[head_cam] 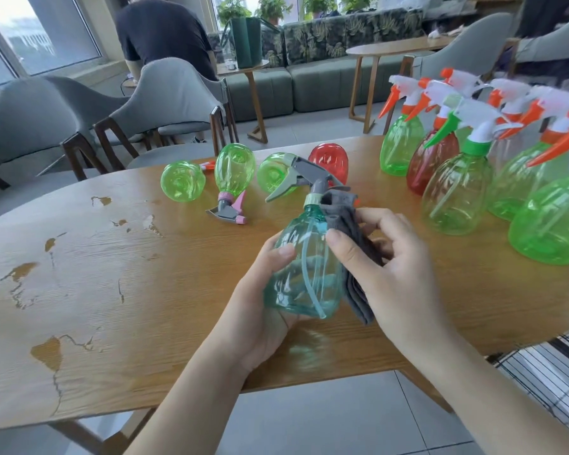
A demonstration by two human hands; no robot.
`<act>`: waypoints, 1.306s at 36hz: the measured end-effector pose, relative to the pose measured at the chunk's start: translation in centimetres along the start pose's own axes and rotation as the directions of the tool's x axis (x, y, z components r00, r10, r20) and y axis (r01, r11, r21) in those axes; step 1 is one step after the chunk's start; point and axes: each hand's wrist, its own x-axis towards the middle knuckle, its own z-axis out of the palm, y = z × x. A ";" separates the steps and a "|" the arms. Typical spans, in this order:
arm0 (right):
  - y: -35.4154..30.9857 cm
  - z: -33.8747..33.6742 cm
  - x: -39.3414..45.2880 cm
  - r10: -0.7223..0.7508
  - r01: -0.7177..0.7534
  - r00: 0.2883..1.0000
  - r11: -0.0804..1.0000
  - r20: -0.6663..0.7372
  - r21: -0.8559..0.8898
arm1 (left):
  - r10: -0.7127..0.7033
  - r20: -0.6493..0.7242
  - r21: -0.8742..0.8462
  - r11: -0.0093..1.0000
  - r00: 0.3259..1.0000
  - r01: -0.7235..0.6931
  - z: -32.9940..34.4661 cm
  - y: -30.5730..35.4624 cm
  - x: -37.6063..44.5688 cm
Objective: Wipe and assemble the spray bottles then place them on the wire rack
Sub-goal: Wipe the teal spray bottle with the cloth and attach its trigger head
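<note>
- Teal bottle (301,267), trigger head already on, sits in your left hand (260,310), fingers curled around it.
- Your right hand (388,267) pinches the grey cloth (352,247) against its side.
- Farther, four bottles (234,169) lie unfinished; assembled ones (457,188) wait right, none on the wire rack (546,372) yet.

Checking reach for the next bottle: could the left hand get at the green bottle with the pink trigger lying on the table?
Probably not right away. The way across the table looks free, but the left hand grips the teal bottle, so the green bottle with the pink trigger must wait.
</note>
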 end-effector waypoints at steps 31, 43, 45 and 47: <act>0.4 0.6 -1.8 -0.670 0.694 0.720 0.686 0.180 -0.221 | -0.054 0.010 -0.172 0.984 0.998 0.055 0.1 0.2 -0.5; -0.2 1.2 -2.9 -0.528 0.562 0.826 0.799 0.197 -0.213 | -0.034 -0.025 -0.177 0.984 0.999 0.029 0.2 0.4 -0.4; -0.2 1.3 -3.2 -0.511 0.542 0.840 0.813 0.183 -0.214 | -0.039 -0.022 -0.165 0.986 0.999 0.034 0.2 0.3 -0.5; -0.3 1.2 -3.4 -0.495 0.520 0.854 0.830 0.163 -0.202 | -0.036 -0.028 -0.148 0.989 0.999 0.031 0.4 0.4 -0.5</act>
